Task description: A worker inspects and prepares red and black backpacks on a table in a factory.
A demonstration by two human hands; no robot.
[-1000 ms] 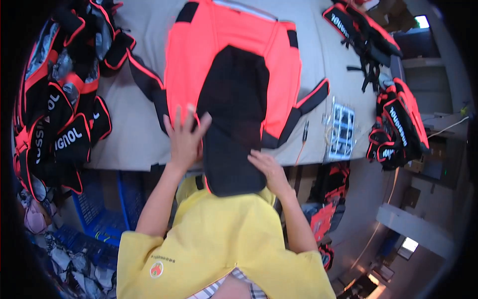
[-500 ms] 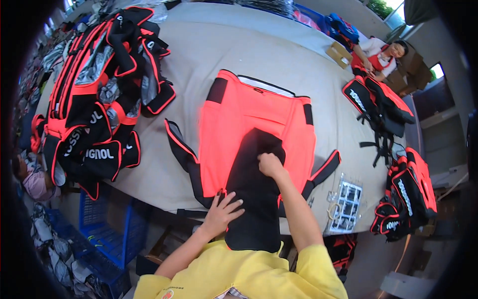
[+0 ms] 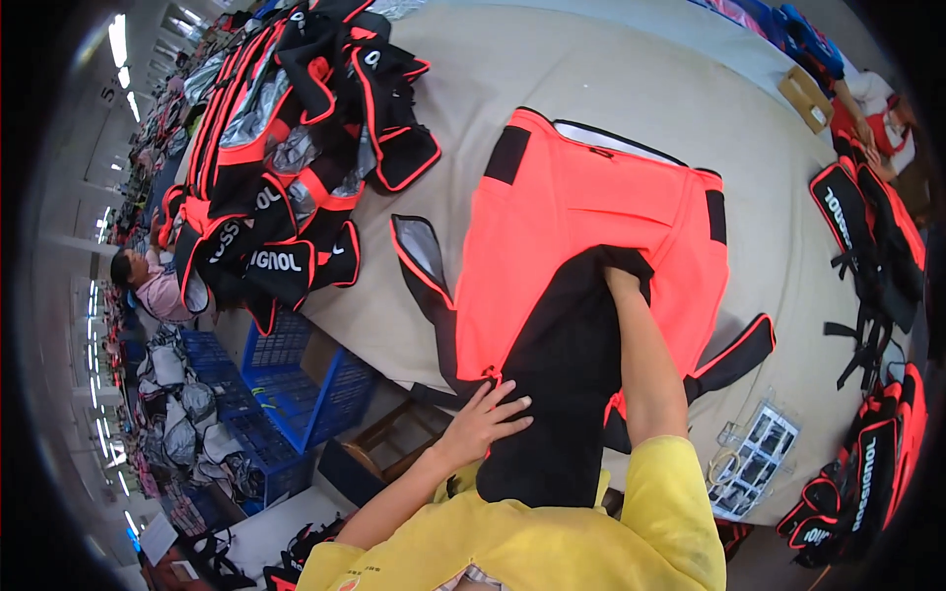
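A coral-red and black backpack (image 3: pixel 621 197) lies on the table before me, its black flap (image 3: pixel 552 404) folded down toward my body. On the flap's left edge, beside a zipper end, my left hand (image 3: pixel 485 422) rests with its fingers spread. My right hand (image 3: pixel 621 283) reaches under the coral-red panel at the top of the black part; its fingers are hidden in there, so their state does not show. Two black side straps with coral-red edging stick out from the backpack, the left one (image 3: pixel 419 258) and the right one (image 3: pixel 739 353).
A pile of similar bags (image 3: pixel 266 167) covers the table's left side. More bags (image 3: pixel 877 463) sit along the right edge, near a clear plastic organizer (image 3: pixel 759 455). Blue crates (image 3: pixel 296 384) stand below the table at left. Co-workers are at far right and left.
My right hand has gone from lying on the black flap to inside, under the coral-red panel. The left hand stays on the flap's edge. The view has swung left.
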